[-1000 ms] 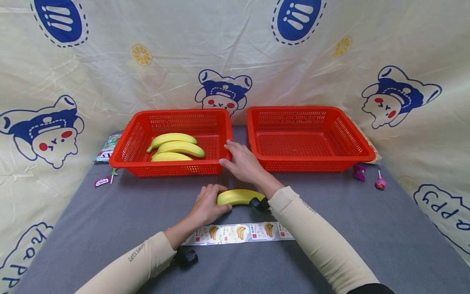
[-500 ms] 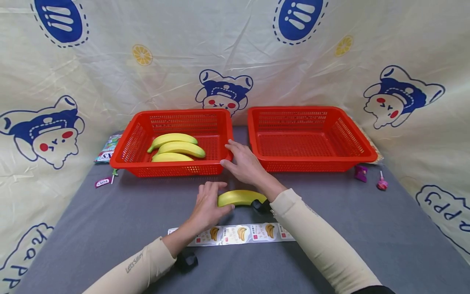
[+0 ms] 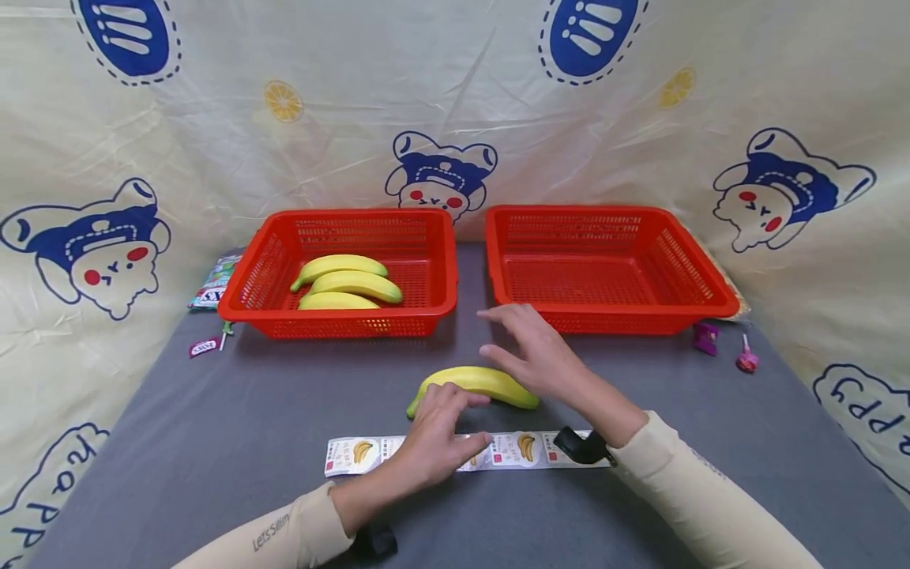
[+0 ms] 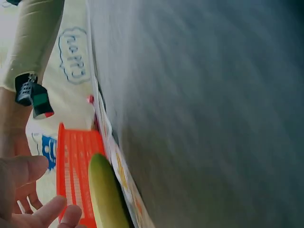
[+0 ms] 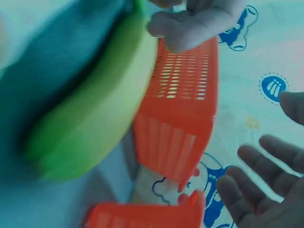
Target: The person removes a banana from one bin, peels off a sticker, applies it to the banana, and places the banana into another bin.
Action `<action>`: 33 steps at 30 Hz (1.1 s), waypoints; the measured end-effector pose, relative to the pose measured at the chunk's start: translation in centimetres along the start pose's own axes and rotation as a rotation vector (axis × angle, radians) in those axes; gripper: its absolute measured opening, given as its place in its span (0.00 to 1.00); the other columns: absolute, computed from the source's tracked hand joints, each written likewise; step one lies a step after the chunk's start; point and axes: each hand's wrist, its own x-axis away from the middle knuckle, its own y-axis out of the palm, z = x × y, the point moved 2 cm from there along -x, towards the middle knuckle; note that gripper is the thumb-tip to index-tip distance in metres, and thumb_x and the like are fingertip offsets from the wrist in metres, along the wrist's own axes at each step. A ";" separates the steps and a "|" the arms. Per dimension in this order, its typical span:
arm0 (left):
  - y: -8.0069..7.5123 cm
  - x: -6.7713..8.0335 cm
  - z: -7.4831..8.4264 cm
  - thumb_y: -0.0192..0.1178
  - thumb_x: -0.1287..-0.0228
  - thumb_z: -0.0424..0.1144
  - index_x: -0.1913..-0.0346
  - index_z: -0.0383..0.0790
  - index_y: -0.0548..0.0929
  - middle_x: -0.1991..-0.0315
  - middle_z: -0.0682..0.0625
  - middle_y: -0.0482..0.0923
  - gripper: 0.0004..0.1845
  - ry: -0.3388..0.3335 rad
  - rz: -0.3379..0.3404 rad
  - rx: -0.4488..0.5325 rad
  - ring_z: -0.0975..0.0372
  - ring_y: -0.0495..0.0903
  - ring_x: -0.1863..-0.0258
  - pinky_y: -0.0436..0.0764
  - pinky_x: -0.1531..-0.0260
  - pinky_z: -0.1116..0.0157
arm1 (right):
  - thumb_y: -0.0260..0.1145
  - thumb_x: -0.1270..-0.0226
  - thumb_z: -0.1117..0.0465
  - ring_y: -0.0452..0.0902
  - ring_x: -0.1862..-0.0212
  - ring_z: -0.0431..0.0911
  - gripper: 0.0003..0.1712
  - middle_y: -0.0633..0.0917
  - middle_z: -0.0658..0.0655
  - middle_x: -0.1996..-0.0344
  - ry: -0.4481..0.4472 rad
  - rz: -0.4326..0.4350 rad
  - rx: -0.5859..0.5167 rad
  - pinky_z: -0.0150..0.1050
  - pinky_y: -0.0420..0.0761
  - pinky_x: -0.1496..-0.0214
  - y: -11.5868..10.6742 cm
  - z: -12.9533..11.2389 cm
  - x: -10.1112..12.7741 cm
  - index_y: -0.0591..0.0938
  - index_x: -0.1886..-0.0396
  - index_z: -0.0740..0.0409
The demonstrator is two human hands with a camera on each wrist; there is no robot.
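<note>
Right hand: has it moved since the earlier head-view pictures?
Yes, the right hand has moved rightward and lower in frame, away from the near right corner of the left red basket.

Your head view looks forward and down over the desk (image 3: 213, 427); your wrist views, close and low, tip sideways, facing the backdrop (image 3: 398, 79); all share the front banana (image 3: 486, 381).

A pale sheet (image 3: 341, 150) hung at the far side — printed with blue badges (image 3: 128, 39), orange slices (image 3: 283, 101) and cartoon animals (image 3: 99, 241). On the grey cloth (image 3: 213, 442), far left, lay a snack bag (image 3: 216, 284); nearer, a magenta sweet (image 3: 204, 347) beside a green lollipop (image 3: 227, 332). Right — a purple sweet (image 3: 706, 337), a pink lollipop (image 3: 747, 361), a partly hidden packet (image 3: 742, 310).
</note>
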 end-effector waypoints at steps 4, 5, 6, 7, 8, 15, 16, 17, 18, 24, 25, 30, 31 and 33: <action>1.2 -0.3 0.4 0.67 0.48 0.42 0.49 0.44 0.82 0.57 0.51 0.76 0.21 0.036 -0.051 -0.046 0.61 0.66 0.54 0.65 0.52 0.62 | 0.70 0.43 0.56 0.72 0.47 0.44 0.26 0.80 0.50 0.48 -0.090 -0.009 0.014 0.47 0.76 0.47 -0.5 1.2 2.8 0.77 0.44 0.50; 1.5 -0.4 0.5 0.67 0.47 0.43 0.49 0.45 0.82 0.57 0.51 0.76 0.21 0.036 -0.066 -0.056 0.62 0.66 0.54 0.65 0.52 0.62 | 0.70 0.44 0.57 0.72 0.48 0.43 0.25 0.80 0.49 0.49 -0.104 -0.012 0.018 0.46 0.76 0.48 -0.5 1.5 3.5 0.77 0.45 0.49; 1.8 -0.6 0.5 0.67 0.47 0.43 0.49 0.45 0.83 0.57 0.52 0.76 0.20 0.030 -0.080 -0.063 0.62 0.66 0.54 0.65 0.52 0.63 | 0.70 0.44 0.57 0.72 0.49 0.42 0.24 0.81 0.48 0.50 -0.114 -0.018 0.019 0.46 0.76 0.49 -0.5 1.9 4.1 0.78 0.46 0.49; 2.1 -0.7 0.5 0.67 0.47 0.43 0.49 0.46 0.83 0.57 0.53 0.76 0.20 0.024 -0.093 -0.070 0.63 0.66 0.55 0.65 0.52 0.63 | 0.70 0.44 0.57 0.72 0.49 0.40 0.24 0.81 0.46 0.51 -0.120 -0.029 0.022 0.45 0.76 0.49 -0.6 2.3 4.7 0.78 0.46 0.49; 2.4 -0.8 0.6 0.67 0.47 0.44 0.50 0.47 0.83 0.58 0.53 0.76 0.20 0.017 -0.107 -0.074 0.64 0.66 0.55 0.65 0.52 0.63 | 0.71 0.44 0.57 0.72 0.50 0.39 0.23 0.81 0.45 0.53 -0.124 -0.039 0.031 0.44 0.77 0.50 -0.6 2.7 5.3 0.79 0.48 0.48; 4.0 -1.4 0.9 0.68 0.48 0.46 0.52 0.51 0.85 0.61 0.55 0.76 0.18 0.026 -0.123 -0.142 0.66 0.66 0.58 0.63 0.57 0.69 | 0.71 0.46 0.57 0.71 0.54 0.35 0.15 0.81 0.42 0.60 -0.194 -0.193 0.053 0.38 0.76 0.54 -0.6 5.4 8.0 0.82 0.56 0.48; 4.2 -1.4 0.9 0.68 0.49 0.46 0.53 0.51 0.85 0.62 0.56 0.76 0.18 0.026 -0.120 -0.143 0.66 0.66 0.59 0.62 0.58 0.70 | 0.72 0.46 0.57 0.70 0.55 0.34 0.15 0.81 0.41 0.60 -0.197 -0.220 0.051 0.37 0.76 0.55 -0.5 5.8 8.3 0.83 0.57 0.47; 4.4 -1.5 1.0 0.68 0.49 0.46 0.53 0.52 0.85 0.63 0.56 0.76 0.18 0.028 -0.115 -0.147 0.67 0.65 0.59 0.62 0.59 0.70 | 0.72 0.46 0.57 0.70 0.55 0.34 0.15 0.81 0.41 0.61 -0.199 -0.244 0.050 0.36 0.75 0.56 -0.5 6.1 8.5 0.83 0.57 0.46; 4.5 -1.5 1.0 0.68 0.50 0.46 0.54 0.52 0.86 0.63 0.55 0.76 0.17 0.028 -0.111 -0.145 0.67 0.65 0.60 0.62 0.60 0.71 | 0.72 0.46 0.57 0.69 0.56 0.33 0.15 0.80 0.40 0.61 -0.192 -0.271 0.045 0.35 0.75 0.56 -0.4 6.4 8.7 0.83 0.57 0.45; 5.3 -1.7 0.9 0.69 0.51 0.47 0.55 0.53 0.86 0.65 0.57 0.76 0.17 0.027 -0.099 -0.182 0.67 0.65 0.61 0.61 0.61 0.71 | 0.71 0.46 0.57 0.65 0.57 0.33 0.15 0.79 0.39 0.62 -0.176 -0.372 0.006 0.32 0.70 0.58 0.2 7.9 9.3 0.83 0.57 0.39; 5.4 -1.7 0.8 0.69 0.51 0.47 0.55 0.53 0.86 0.64 0.57 0.75 0.17 0.029 -0.097 -0.195 0.67 0.65 0.61 0.61 0.61 0.71 | 0.71 0.46 0.57 0.65 0.58 0.32 0.16 0.78 0.39 0.62 -0.177 -0.382 0.003 0.31 0.70 0.58 0.3 8.1 9.3 0.83 0.57 0.38; 5.7 -1.8 0.7 0.69 0.51 0.47 0.54 0.54 0.86 0.63 0.58 0.74 0.18 0.051 -0.088 -0.241 0.66 0.65 0.60 0.62 0.59 0.71 | 0.70 0.45 0.57 0.62 0.58 0.32 0.19 0.77 0.39 0.62 -0.176 -0.422 0.005 0.29 0.66 0.59 0.8 8.6 9.3 0.81 0.54 0.34; 5.8 -1.8 0.6 0.69 0.51 0.47 0.54 0.54 0.86 0.63 0.58 0.74 0.18 0.057 -0.088 -0.249 0.66 0.65 0.60 0.62 0.59 0.70 | 0.70 0.45 0.56 0.62 0.58 0.32 0.19 0.76 0.39 0.62 -0.177 -0.427 0.009 0.29 0.66 0.59 0.9 8.6 9.3 0.81 0.53 0.34; 5.8 -1.7 0.6 0.70 0.52 0.48 0.53 0.54 0.85 0.62 0.58 0.74 0.19 0.070 -0.089 -0.265 0.66 0.64 0.60 0.63 0.58 0.70 | 0.71 0.46 0.55 0.62 0.58 0.32 0.20 0.76 0.39 0.62 -0.178 -0.432 0.017 0.29 0.65 0.59 1.0 8.7 9.2 0.81 0.53 0.33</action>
